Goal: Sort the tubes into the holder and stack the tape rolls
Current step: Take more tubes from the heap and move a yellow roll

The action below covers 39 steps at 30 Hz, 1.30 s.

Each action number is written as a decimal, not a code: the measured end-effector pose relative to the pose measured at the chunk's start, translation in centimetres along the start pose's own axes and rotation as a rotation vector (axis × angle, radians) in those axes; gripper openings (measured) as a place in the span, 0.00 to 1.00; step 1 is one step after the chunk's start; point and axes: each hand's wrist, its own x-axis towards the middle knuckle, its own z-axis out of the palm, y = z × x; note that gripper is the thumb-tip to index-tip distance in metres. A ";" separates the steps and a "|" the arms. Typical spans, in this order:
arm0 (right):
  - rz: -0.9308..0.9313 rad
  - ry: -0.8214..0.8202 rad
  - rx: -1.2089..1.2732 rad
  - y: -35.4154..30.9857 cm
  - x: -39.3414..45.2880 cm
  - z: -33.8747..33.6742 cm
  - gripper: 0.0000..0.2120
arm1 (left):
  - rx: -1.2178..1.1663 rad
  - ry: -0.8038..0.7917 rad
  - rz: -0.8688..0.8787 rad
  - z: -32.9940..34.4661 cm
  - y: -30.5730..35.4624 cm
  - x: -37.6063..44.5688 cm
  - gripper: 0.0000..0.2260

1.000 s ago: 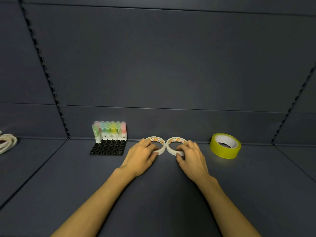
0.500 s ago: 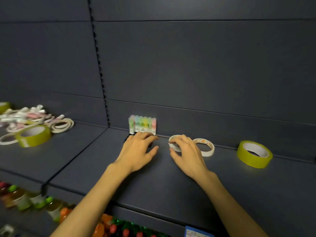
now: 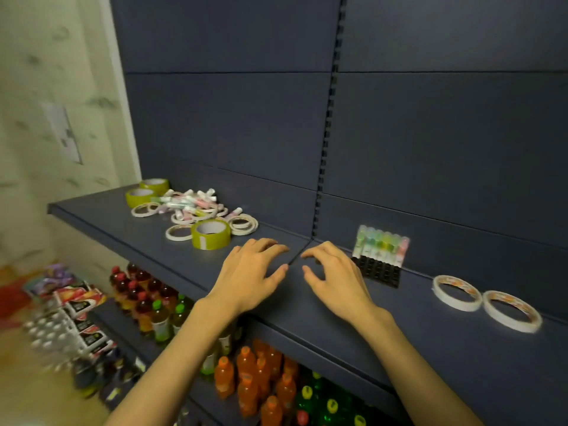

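- Right now your black holder (image 3: 381, 270) sits on the dark shelf (image 3: 461, 348) against the back panel, with a row of pale tubes (image 3: 380, 245) standing upright along its far edge, their tints running green through yellow to pink.
- Two thin white tape rolls (image 3: 485, 302) lie flat, side by side and touching, to the right of the holder, unstacked.
- Far left on the shelf lies a loose pile of tubes (image 3: 192, 202) mixed with more thin white rolls, ringed by three wide yellow-green tape rolls (image 3: 210, 234); motion blur smears the pile, so you cannot count the tubes.
- Your right hand (image 3: 335, 278) hangs just left of the holder, fingers loosely curled, gripping nothing.
- Your left hand (image 3: 253, 272) lies beside it with fingers spread, near the closest yellow-green roll, holding nothing.
- Below the shelf, bottles (image 3: 261, 382) in red, orange and green show, partly hidden by your forearms.
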 end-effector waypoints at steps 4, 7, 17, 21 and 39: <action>-0.013 -0.008 0.019 -5.7 3.1 4.6 0.11 | 0.019 0.006 -0.048 -2.6 -7.5 -2.6 0.21; -0.019 -0.016 0.036 -9.7 5.4 8.3 0.11 | 0.023 0.000 -0.076 -4.3 -13.1 -4.4 0.20; -0.013 -0.026 0.049 -19.1 12.9 18.6 0.11 | 0.042 -0.033 -0.124 -7.6 -28.4 -7.1 0.20; -0.018 -0.005 0.070 -20.9 16.5 21.5 0.11 | 0.037 -0.044 -0.137 -7.3 -33.1 -6.4 0.20; 0.082 0.113 0.122 -21.5 35.5 33.7 0.09 | 0.067 -0.173 -0.034 -4.4 -54.3 8.1 0.17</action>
